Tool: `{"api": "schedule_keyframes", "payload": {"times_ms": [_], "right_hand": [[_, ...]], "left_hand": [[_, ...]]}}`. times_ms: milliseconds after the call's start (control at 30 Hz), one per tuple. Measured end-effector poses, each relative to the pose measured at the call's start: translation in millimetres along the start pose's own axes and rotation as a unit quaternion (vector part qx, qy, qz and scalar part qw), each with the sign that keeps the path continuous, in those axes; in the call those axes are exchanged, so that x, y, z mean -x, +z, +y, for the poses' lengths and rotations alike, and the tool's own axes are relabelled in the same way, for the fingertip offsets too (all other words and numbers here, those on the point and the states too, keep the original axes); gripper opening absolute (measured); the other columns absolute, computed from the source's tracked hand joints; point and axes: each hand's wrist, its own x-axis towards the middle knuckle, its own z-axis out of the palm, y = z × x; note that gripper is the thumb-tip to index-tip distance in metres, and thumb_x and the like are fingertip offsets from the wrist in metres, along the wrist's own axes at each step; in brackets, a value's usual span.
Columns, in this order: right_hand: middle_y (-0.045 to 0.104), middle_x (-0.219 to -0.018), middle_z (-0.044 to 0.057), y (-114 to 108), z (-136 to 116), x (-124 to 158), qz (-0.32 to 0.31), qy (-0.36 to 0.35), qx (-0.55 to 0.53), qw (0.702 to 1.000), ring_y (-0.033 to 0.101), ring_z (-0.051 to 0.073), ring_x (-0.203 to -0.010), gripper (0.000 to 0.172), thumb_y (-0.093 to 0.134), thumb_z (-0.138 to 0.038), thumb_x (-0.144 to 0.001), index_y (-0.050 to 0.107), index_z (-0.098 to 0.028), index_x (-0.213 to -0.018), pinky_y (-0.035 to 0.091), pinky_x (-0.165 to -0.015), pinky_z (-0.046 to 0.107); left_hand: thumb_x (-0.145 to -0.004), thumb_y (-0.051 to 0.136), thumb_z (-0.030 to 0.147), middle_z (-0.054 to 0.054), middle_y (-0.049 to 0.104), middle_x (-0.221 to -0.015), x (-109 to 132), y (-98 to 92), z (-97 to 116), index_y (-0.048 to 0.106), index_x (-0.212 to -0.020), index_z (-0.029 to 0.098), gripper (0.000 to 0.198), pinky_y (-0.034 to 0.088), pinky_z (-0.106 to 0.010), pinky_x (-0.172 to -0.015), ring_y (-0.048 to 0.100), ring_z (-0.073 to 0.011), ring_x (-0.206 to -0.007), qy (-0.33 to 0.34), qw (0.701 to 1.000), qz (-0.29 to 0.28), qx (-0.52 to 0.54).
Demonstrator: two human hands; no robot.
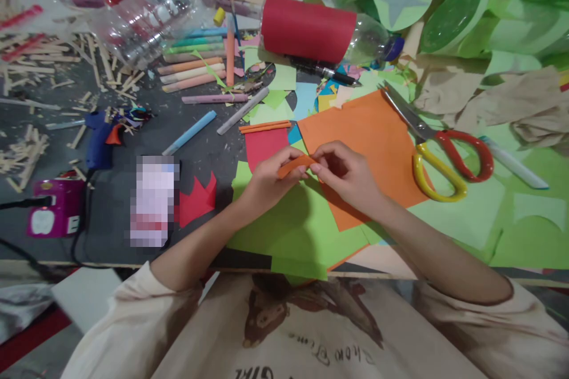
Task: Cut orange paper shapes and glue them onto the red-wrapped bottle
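Note:
A small strip of orange paper (293, 166) is pinched between my two hands, above green sheets near the table's front. My left hand (273, 180) grips its left part, the fingers curled around it. At its right end, the thumb and fingers of my right hand (344, 172) close on it. Under my right hand lies a large orange sheet (355, 124). Two thin orange paper rolls (265, 127) rest on a red paper piece (267, 145) just beyond my hands. Scissors (427, 130) with red and yellow handles lie on the orange sheet's right side.
A bottle wrapped in red paper (309, 28) lies behind my hands, a black pen (335, 74) beside it. Markers (195, 65), a blue glue gun (98, 139), a phone (153, 201) and a red paper crown (198, 201) are leftward. Green bottle pieces (457, 18) stand back right.

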Motion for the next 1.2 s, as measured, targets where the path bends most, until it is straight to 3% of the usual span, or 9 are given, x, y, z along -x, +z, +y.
{"api": "schedule_keyframes", "payload": {"times_ms": [100, 200, 367, 600, 933, 1133, 1200], "right_hand": [[0.050, -0.062, -0.005, 0, 7, -3, 0.010, 0.018, -0.060, 0.998, 0.046, 0.010, -0.055, 0.021, 0.069, -0.038, -0.086, 0.058, -0.023, -0.076, 0.037, -0.052, 0.025], [0.052, -0.060, -0.005, -5, 9, -6, 0.036, 0.053, -0.144, 0.988, 0.046, 0.009, -0.051, 0.028, 0.072, -0.044, -0.083, 0.057, -0.023, -0.075, 0.038, -0.049, 0.025], [0.049, -0.049, -0.010, -9, 11, -10, 0.062, 0.081, -0.261, 0.960, 0.043, 0.007, -0.039, 0.037, 0.078, -0.052, -0.076, 0.055, -0.023, -0.075, 0.037, -0.041, 0.021], [0.048, -0.044, -0.012, -8, 11, -13, 0.074, 0.086, -0.287, 0.951, 0.040, 0.005, -0.034, 0.040, 0.081, -0.052, -0.073, 0.054, -0.022, -0.075, 0.033, -0.036, 0.018], [0.045, -0.044, -0.012, -8, 9, -13, 0.057, 0.096, -0.265, 0.958, 0.038, 0.005, -0.034, 0.045, 0.079, -0.058, -0.072, 0.051, -0.023, -0.076, 0.033, -0.037, 0.019], [0.058, -0.071, -0.009, -6, 12, -12, 0.073, 0.082, -0.224, 0.968, 0.055, 0.006, -0.046, 0.048, 0.079, -0.059, -0.072, 0.049, -0.026, -0.091, 0.048, -0.046, 0.022], [0.058, -0.070, -0.009, -6, 13, -11, 0.053, 0.070, -0.212, 0.973, 0.059, 0.007, -0.051, 0.043, 0.076, -0.056, -0.078, 0.047, -0.027, -0.091, 0.049, -0.049, 0.022]], "left_hand": [[-0.088, 0.062, 0.040, -0.001, 0.068, -0.087, 2, -0.9, -5, 0.058, -0.096, 0.020, 0.022, 0.047, -0.022, -0.066, 0.065, -0.0114, -0.075, 0.032, 0.998, 0.005, -0.047], [-0.088, 0.061, 0.053, -0.005, 0.068, -0.102, 4, -2.6, -6, 0.055, -0.110, 0.021, 0.039, 0.051, -0.023, -0.068, 0.070, -0.0137, -0.082, 0.022, 1.000, 0.005, 0.008], [-0.090, 0.056, 0.056, -0.002, 0.071, -0.083, -1, -7.8, -5, 0.055, -0.111, 0.021, 0.041, 0.055, -0.027, -0.072, 0.072, -0.0147, -0.076, 0.030, 0.996, 0.047, 0.066], [-0.081, 0.065, 0.032, 0.001, 0.071, -0.083, -5, -5.1, -3, 0.055, -0.104, 0.021, 0.027, 0.058, -0.027, -0.075, 0.073, -0.0138, -0.076, 0.008, 0.993, 0.100, 0.069], [-0.077, 0.063, 0.029, 0.002, 0.069, -0.074, -6, -5.2, 1, 0.056, -0.098, 0.020, 0.024, 0.058, -0.026, -0.071, 0.070, -0.0120, -0.069, 0.006, 0.992, 0.120, 0.041], [-0.074, 0.066, 0.026, 0.004, 0.067, -0.070, -5, -4.1, 4, 0.059, -0.095, 0.021, 0.023, 0.056, -0.023, -0.070, 0.069, -0.0111, -0.068, -0.013, 0.988, 0.147, 0.035], [-0.074, 0.067, 0.027, 0.004, 0.067, -0.070, -4, -4.3, 4, 0.059, -0.095, 0.020, 0.023, 0.055, -0.023, -0.070, 0.068, -0.0110, -0.067, -0.012, 0.988, 0.148, 0.033]]}}
